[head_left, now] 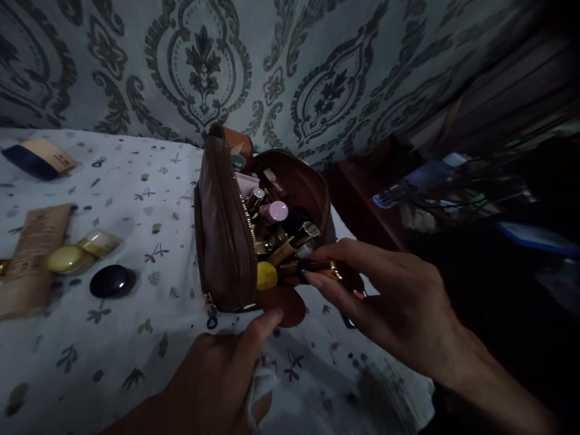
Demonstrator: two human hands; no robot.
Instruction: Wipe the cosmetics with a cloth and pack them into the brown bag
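Note:
A brown leather pouch (224, 235) stands open on the patterned bedsheet (113, 338), packed with several cosmetics: a pink-capped tube (276, 211), a yellow cap (266, 275), gold and silver tubes. My right hand (389, 296) reaches in from the right, its fingers pinched on a dark tube with a gold band (312, 267) at the pouch's mouth. My left hand (222, 374) lies on the sheet in front of the pouch, closed around a bit of white cloth (263, 383), its thumb pointing at the pouch's front flap.
On the sheet to the left lie a beige tube (31, 257), two yellow round compacts (79, 252), a black round compact (112, 281) and a dark-and-beige box (38, 158). A patterned wall rises behind. A dark cluttered shelf (453, 193) sits at right.

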